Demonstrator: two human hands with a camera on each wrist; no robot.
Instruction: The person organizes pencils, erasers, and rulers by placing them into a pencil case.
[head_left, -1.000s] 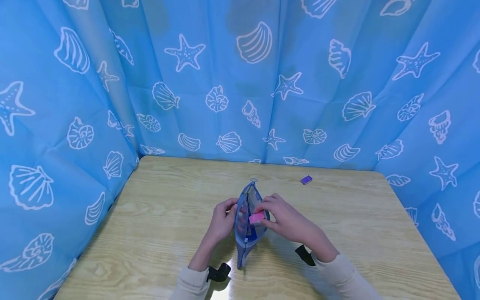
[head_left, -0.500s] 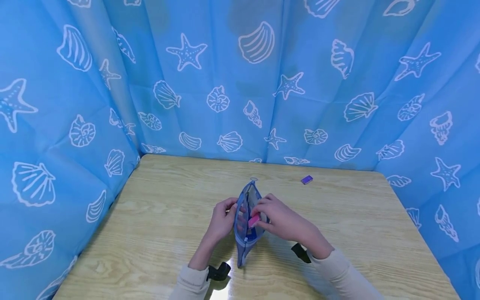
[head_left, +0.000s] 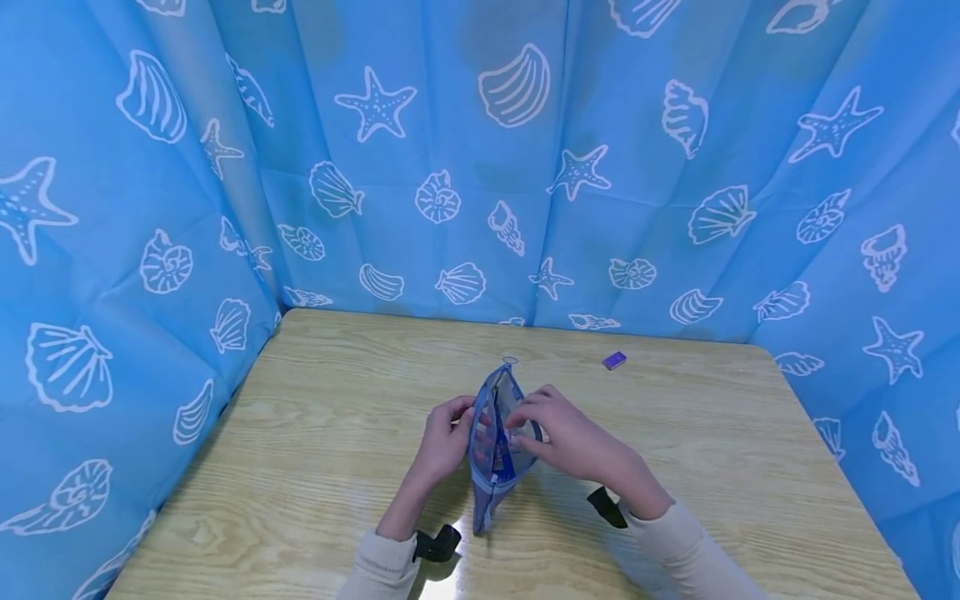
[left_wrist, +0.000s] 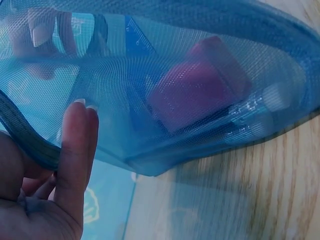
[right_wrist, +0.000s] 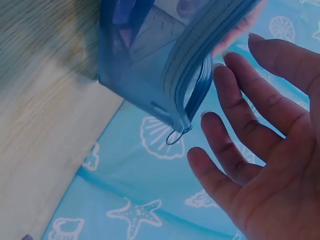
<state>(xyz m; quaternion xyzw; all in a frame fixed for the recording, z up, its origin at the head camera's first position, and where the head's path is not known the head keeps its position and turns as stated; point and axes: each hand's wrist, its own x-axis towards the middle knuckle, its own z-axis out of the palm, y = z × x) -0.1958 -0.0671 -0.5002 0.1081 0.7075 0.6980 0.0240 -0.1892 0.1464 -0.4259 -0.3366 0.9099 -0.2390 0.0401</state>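
A blue mesh zipper pouch (head_left: 483, 500) stands unzipped on the table. My left hand (head_left: 444, 442) holds its left rim, and in the left wrist view the fingers (left_wrist: 75, 145) lie against the mesh. Through that mesh I see a pink eraser-like block (left_wrist: 200, 85), a blue ruler-like piece with markings (left_wrist: 137, 40) and slim sticks with pale ends (left_wrist: 255, 110). At the pouch's mouth is my right hand (head_left: 566, 433); in the right wrist view its fingers (right_wrist: 262, 95) are spread and loosely bent, with nothing between them.
A small purple block (head_left: 613, 360) lies on the wooden table (head_left: 352, 375) toward the back right. Blue curtains (head_left: 450, 150) with white shells and starfish hang behind and at both sides. A metal ring (right_wrist: 175, 137) hangs at the pouch's far zipper end.
The pink block has gone from my right fingers down into the pouch, and those fingers have loosened. My left hand keeps its place on the rim.
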